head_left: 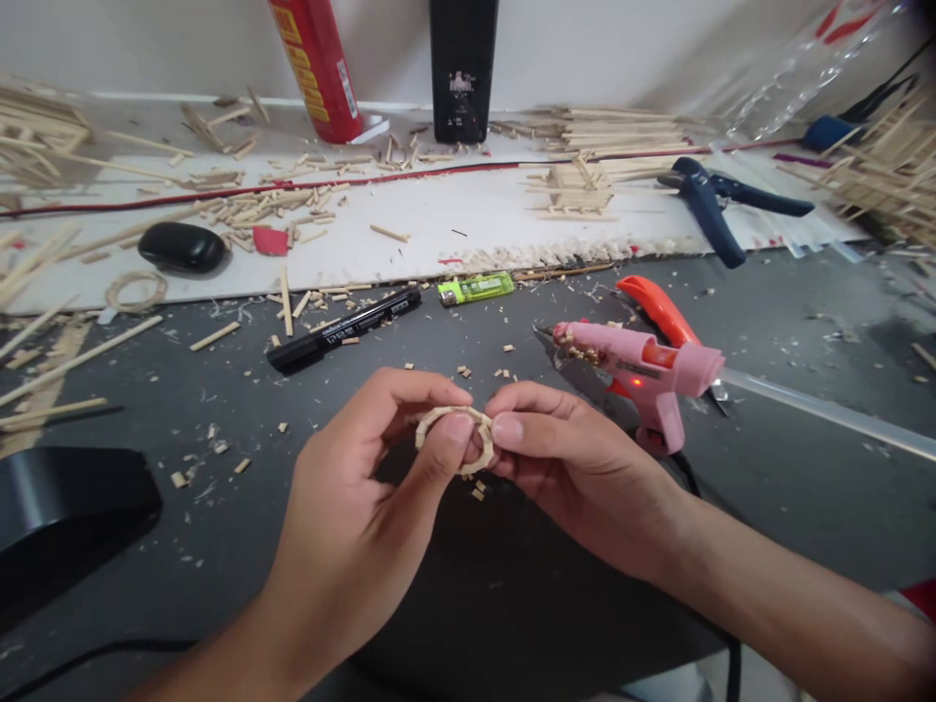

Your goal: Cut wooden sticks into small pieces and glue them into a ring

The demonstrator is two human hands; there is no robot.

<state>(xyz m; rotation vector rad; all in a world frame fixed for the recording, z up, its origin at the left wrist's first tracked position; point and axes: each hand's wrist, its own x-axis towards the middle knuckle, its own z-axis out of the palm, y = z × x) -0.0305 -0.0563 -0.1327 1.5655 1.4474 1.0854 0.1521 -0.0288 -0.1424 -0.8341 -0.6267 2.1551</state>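
Note:
Between my two hands is a small wooden ring made of short stick pieces, held above the dark tabletop. My left hand is closed on its left side, the thumb lying across the opening. On the right side, my right hand pinches the ring's edge between thumb and fingers. Part of the ring is hidden behind the left thumb. A pink glue gun lies right beside my right hand, its small light glowing red and a clear glue stick in its back. Small wood offcuts lie below the ring.
Beyond the hands lie a black marker, a green lighter and an orange-handled cutter. Blue pliers rest at the back right. Another ring is at left. A red can and black box stand at the wall.

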